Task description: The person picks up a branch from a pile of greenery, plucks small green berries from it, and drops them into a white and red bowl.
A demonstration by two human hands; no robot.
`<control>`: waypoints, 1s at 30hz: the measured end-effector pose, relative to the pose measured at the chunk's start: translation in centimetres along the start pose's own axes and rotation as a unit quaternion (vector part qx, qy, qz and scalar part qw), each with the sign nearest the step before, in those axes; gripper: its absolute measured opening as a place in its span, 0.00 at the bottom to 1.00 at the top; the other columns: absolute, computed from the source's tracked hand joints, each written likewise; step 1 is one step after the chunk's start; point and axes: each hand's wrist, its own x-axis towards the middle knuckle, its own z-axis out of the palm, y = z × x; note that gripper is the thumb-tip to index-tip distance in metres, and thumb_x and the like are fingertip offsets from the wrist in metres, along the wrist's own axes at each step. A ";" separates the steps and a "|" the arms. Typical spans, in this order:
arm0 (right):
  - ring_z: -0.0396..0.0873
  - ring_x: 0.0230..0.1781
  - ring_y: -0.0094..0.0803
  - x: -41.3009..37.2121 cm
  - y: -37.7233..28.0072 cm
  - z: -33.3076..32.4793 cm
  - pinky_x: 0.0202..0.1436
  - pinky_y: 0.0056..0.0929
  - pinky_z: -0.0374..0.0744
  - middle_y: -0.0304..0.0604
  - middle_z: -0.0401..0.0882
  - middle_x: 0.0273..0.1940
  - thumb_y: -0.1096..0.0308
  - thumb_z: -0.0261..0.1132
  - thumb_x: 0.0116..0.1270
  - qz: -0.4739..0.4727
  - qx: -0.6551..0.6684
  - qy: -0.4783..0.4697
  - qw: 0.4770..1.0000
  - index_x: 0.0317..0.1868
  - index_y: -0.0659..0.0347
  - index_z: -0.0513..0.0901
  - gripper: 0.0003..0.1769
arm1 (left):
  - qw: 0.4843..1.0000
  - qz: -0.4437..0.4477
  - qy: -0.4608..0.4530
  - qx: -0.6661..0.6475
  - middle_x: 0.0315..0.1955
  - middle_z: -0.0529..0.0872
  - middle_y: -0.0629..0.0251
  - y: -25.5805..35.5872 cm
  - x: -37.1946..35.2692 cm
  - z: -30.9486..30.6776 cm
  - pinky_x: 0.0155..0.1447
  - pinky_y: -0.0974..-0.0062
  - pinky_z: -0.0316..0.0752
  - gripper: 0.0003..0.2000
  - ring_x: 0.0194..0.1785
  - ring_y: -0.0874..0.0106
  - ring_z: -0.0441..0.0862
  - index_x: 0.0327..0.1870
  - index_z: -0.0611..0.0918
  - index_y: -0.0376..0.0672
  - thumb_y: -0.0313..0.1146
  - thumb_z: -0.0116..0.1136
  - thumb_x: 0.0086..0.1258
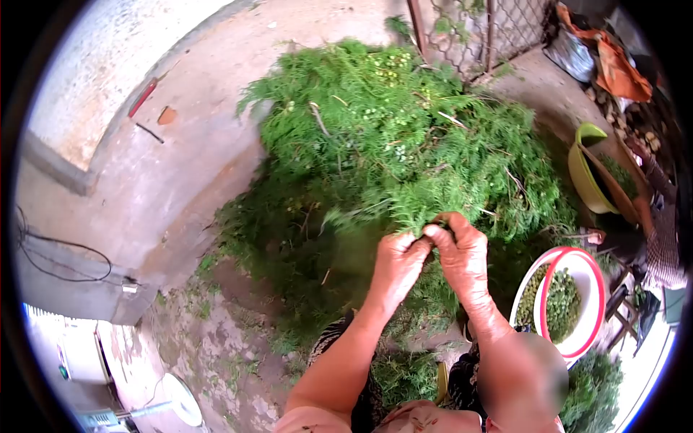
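My left hand (399, 261) and my right hand (462, 254) meet in front of me, fingers pinched together on a leafy green sprig (415, 216). Its feathery tip points away from me, and its stem end is mostly hidden by the fingers. Just beyond my hands lies a large heap of green feathery branches (361, 108), with brown twigs and pale green seed cones among the leaves. To the right of my right hand is a white basin (588, 310) with a red rim, holding many small green cones (563, 307).
A yellow-green basin (586, 177) stands at the right, beside another person's checked clothing (663, 249). Orange cloth (622, 72) and a bag lie behind it. A wire-mesh gate (462, 36) is at the back. A white fan (182, 400) stands lower left; a black cable (65, 245) hangs at left.
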 end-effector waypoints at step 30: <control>0.63 0.13 0.18 -2.0 0.5 0.2 0.12 0.17 0.59 0.36 0.71 0.21 0.64 0.59 0.65 0.432 0.296 -0.137 0.841 0.40 0.64 0.76 0.11 | 0.856 -0.049 -0.059 -0.512 0.15 0.66 0.74 1.7 1.7 -6.0 0.20 0.84 0.56 0.09 0.17 0.81 0.60 0.40 0.76 0.36 0.32 0.48 0.66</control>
